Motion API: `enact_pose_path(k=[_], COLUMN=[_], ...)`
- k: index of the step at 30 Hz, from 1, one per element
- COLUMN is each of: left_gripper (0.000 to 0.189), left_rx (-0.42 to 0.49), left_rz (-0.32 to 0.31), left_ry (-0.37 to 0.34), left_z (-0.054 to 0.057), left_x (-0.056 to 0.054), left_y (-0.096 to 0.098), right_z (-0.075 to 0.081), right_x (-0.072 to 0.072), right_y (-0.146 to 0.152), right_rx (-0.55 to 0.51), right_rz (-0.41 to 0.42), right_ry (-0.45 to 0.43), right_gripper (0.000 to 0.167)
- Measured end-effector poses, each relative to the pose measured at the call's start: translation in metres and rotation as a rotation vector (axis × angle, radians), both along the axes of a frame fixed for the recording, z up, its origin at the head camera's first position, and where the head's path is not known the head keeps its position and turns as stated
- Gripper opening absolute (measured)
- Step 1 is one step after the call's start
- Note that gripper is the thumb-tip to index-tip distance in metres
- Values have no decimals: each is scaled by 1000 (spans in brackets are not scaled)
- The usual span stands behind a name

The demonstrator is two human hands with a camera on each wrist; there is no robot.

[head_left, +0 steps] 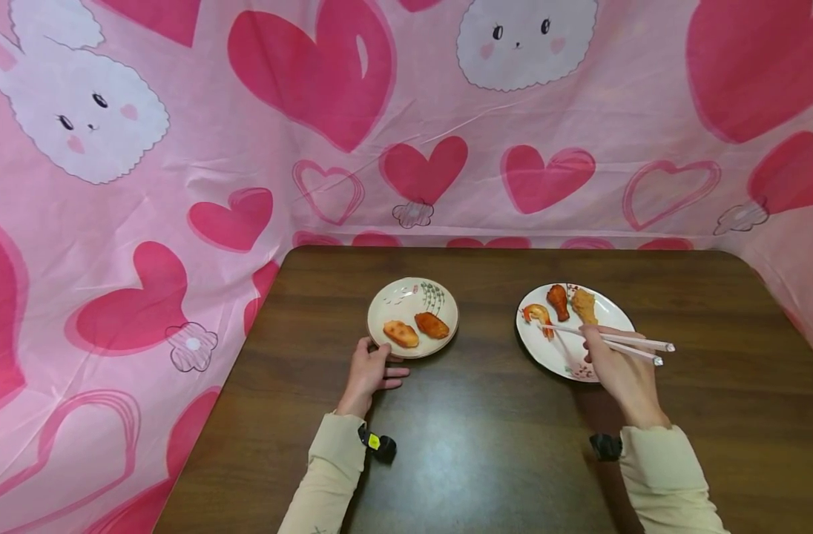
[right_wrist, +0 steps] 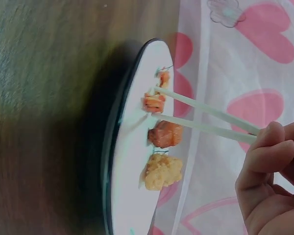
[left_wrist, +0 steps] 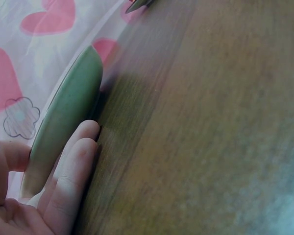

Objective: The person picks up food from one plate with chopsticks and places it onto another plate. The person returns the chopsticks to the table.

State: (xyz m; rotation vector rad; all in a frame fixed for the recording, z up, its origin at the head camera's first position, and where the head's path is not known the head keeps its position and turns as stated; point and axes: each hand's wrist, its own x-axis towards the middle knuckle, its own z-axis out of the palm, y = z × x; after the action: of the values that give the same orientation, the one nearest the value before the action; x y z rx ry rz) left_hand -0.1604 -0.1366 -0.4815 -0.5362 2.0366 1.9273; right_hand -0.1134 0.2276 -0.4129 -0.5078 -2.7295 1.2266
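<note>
My left hand (head_left: 369,374) holds the near left rim of a small cream plate (head_left: 400,294), thumb at the rim and fingers underneath, as the left wrist view shows. Two browned wing pieces (head_left: 401,334) lie on that plate. In my right hand (head_left: 625,380) is a pair of white chopsticks (head_left: 650,344). Their tips stand apart on either side of a cooked shrimp (right_wrist: 154,103) on a larger white plate (head_left: 547,356); whether they touch it I cannot tell. Beside the shrimp lie a brown drumstick (head_left: 558,302) and a breaded golden piece (head_left: 584,305).
Both plates stand on a dark wooden table (head_left: 486,415), with a stretch of bare wood between them. A pink cloth (head_left: 486,126) printed with hearts and rabbits hangs behind the table and along its left side. Each wrist wears a small black camera (head_left: 384,448).
</note>
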Motion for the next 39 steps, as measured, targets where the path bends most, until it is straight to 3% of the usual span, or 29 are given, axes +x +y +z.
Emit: enact_pose_path(k=[12, 17, 24, 28, 39], left_gripper=[40, 40, 39, 39, 39], left_rx=[-1, 7, 3, 0, 15], left_rz=[11, 12, 18, 24, 16], left_ry=[7, 12, 16, 17, 34], left_z=[0, 0, -1, -1, -2], left_x=[0, 0, 0, 0, 1], left_y=[-2, -2, 1, 1, 1], right_z=[20, 21, 14, 7, -13], right_x=[5, 4, -7, -17, -37], right_y=[-5, -23, -60, -82, -115], right_rx=[-64, -149, -339, -395, -577], right_rz=[11, 72, 187, 229, 161], right_ry=[40, 40, 84, 34, -66], right_gripper=[51, 51, 39, 38, 37])
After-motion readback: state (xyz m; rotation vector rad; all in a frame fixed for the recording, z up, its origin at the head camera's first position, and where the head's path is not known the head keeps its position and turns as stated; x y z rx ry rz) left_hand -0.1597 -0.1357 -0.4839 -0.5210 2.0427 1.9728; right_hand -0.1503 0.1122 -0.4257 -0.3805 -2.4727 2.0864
